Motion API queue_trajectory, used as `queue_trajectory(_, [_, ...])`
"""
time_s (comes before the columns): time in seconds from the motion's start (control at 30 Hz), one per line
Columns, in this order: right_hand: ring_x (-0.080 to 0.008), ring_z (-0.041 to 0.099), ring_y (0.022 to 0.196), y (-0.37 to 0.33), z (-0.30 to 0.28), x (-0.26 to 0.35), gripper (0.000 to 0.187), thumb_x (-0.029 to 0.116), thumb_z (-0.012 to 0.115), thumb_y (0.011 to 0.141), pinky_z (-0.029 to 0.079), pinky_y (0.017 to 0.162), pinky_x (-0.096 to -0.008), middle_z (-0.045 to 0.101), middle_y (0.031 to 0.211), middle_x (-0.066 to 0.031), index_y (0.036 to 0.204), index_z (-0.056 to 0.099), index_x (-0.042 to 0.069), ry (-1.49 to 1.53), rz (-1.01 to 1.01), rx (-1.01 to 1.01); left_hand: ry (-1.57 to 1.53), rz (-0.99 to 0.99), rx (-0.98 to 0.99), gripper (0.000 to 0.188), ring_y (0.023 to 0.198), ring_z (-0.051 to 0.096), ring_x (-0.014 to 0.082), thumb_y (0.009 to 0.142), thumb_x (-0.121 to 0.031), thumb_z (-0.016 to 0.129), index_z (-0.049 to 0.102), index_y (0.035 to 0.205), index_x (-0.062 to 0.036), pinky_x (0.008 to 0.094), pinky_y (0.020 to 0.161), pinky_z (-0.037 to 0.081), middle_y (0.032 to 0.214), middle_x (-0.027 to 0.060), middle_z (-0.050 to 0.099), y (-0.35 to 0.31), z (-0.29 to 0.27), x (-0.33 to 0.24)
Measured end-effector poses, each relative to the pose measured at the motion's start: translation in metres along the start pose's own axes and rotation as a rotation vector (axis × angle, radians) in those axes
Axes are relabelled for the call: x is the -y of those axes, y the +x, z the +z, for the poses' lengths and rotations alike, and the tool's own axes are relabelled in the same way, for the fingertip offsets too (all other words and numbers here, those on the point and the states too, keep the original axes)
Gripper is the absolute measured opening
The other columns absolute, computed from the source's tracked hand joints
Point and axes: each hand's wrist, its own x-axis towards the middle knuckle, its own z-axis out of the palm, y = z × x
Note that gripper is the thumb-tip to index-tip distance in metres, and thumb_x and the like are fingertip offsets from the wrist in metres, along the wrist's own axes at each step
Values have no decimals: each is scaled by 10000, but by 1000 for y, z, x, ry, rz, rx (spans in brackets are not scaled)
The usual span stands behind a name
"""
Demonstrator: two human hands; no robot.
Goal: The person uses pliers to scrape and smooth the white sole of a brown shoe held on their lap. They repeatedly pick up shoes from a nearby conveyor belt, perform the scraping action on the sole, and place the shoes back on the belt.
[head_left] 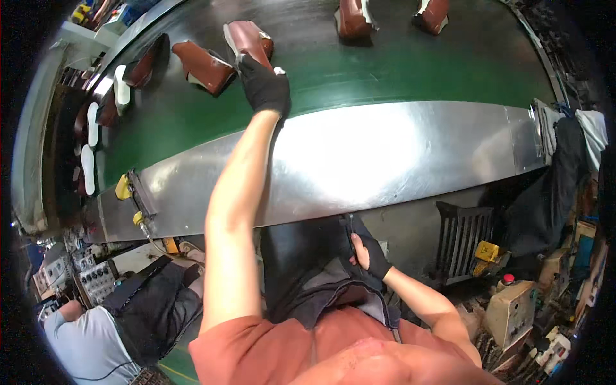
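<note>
My left hand [266, 88], in a black glove, reaches far over the green belt. Its fingers are closed on the heel end of a brown leather shoe upper [246, 37], which rests on the belt. A white covering shows on the thumb. Just left of it lies another brown shoe upper [200, 64] with a pale lower edge. My right hand [372, 255], gloved in black with bare fingertips, stays low near my lap, below the metal edge. It is wrapped round a slim dark tool [350, 224] whose kind I cannot make out.
A steel ledge [462, 138] borders the green belt [385, 77]. More brown uppers [354, 20] lie farther off, with white insoles [122, 85] at left. A yellow-fitted hose tool [126, 187] sits on the ledge. A control box [511, 311] stands right; another person [90, 340] sits left.
</note>
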Motion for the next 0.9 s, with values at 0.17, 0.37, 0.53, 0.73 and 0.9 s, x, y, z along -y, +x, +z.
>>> queue_trajectory(0.17, [-114,533,472,6,-4,3,368,295,348,976,446,450,-267,568,679,-69,1133,538,23,75,-262,-68,224,797,364,739,1268,245,500,831,-412,553,295,1324,73,499,1081,170,1360,323,284,12,-38,-12])
queue_trajectory(0.37, [-91,492,455,-5,2,4,395,234,327,975,432,432,-237,558,799,-55,1336,364,77,98,-266,-44,58,12,1030,792,1077,526,348,719,-509,667,464,1224,67,390,902,421,1202,253,509,47,6,-31])
queue_trajectory(0.53, [-80,478,456,-14,3,-20,451,302,351,965,433,438,-228,542,792,-44,1364,337,93,43,-304,-50,-1378,-645,954,650,845,607,236,778,-416,652,498,1221,34,363,779,472,1125,126,568,-15,-44,-52])
queue_trajectory(0.73, [-94,509,469,-54,17,-29,450,448,378,940,423,455,-236,562,706,-61,1099,499,44,73,-202,-38,-1169,-280,789,671,1125,470,161,817,-217,619,296,1373,-23,298,925,399,1275,96,457,-188,-173,52])
queue_trajectory(0.9, [-116,543,555,-103,20,-45,521,486,345,951,454,549,-247,582,676,-63,812,546,26,218,-232,28,-1430,-683,888,818,1184,442,216,733,-213,705,244,1388,-45,346,992,365,1332,115,399,-317,-273,11])
